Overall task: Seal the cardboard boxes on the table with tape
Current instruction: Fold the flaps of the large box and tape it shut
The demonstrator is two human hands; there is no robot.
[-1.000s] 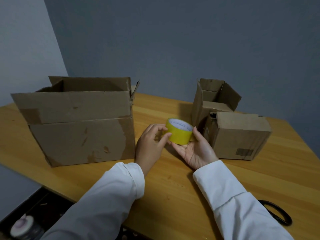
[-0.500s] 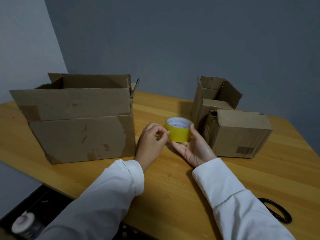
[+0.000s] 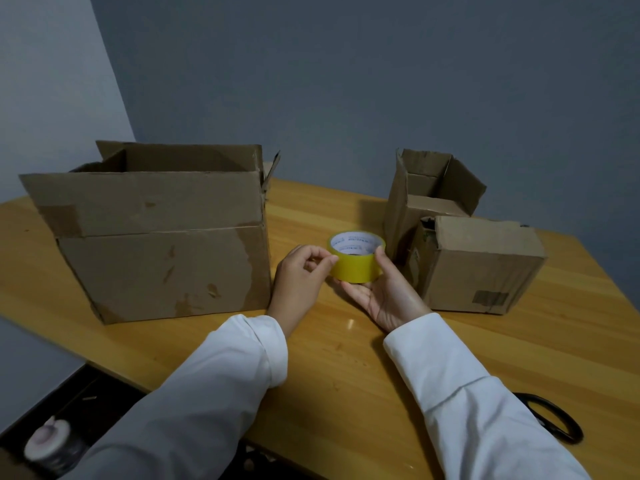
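Hands on the tape roll, frame centre.
Right hand (image 3: pixel 388 292) cradles the yellow tape roll (image 3: pixel 356 263) palm-up; left hand (image 3: pixel 301 275) pinches its edge.

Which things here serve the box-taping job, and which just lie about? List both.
For the job: yellow tape roll, held in the right hand and picked at by the left hand; large open box; small open box; closed box; scissors.

Lying about: roll below the table.

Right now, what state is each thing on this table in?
Large box: flaps open, upright.
Back small box: flaps open.
Front small box: closed.
Tape roll: held in right hand; left hand fingers picking at it.
Scissors: lying unused.
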